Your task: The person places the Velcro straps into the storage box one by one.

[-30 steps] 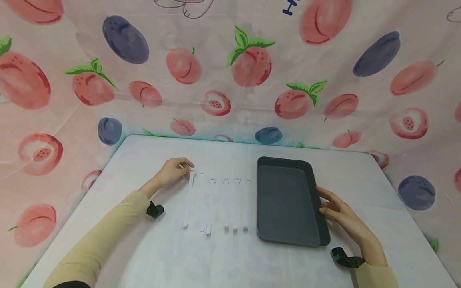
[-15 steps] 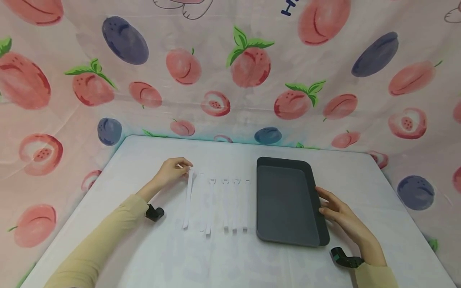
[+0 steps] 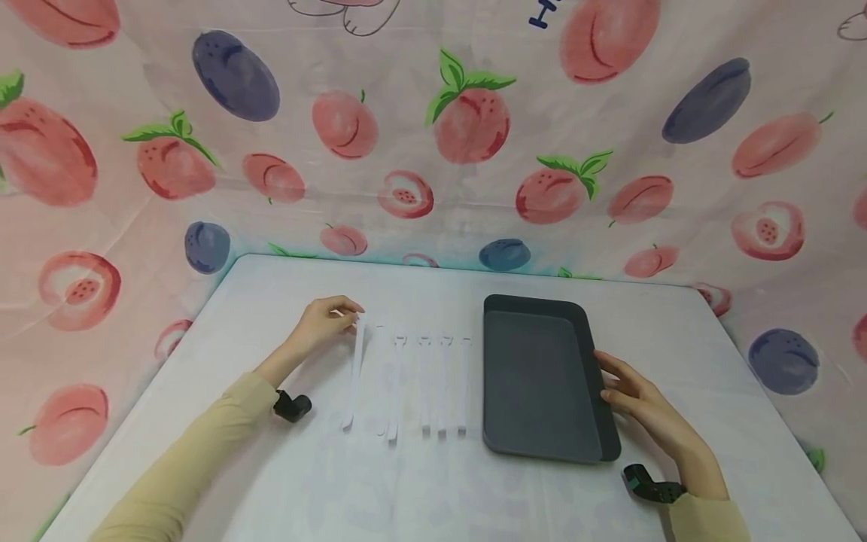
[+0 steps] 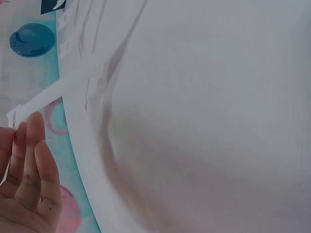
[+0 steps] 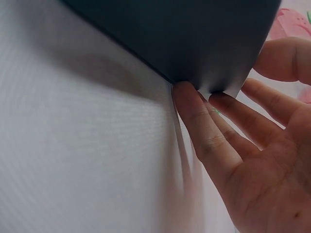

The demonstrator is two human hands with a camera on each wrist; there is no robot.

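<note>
A pink cloth (image 3: 406, 124), printed with red fruits, dark blue fruits and green leaves, hangs behind and at the sides of the white table (image 3: 406, 493). On the table, right of the middle, lies a dark grey rectangular tray (image 3: 535, 384), with its longer sides running from near to far.

Beige sleeves (image 3: 196, 444) cover both forearms. The right hand (image 3: 642, 403) is at the right side of the tray; its fingers are rather straight and their tips touch the outer edge. The left hand (image 3: 323, 318) is well apart from the tray, at the far left end of a row of strips. Its thumb and fingertips, brought close together, pinch the far end of one white strip (image 3: 355, 376).

This held strip lies to the right of the left hand and extends from the fingertips toward the near side; its far end is raised from the table. Beside it, between this strip and the tray, five other white strips (image 3: 443, 388) lie roughly parallel. The smallest things are two black wrist cameras (image 3: 293, 407), one under each wrist.
</note>
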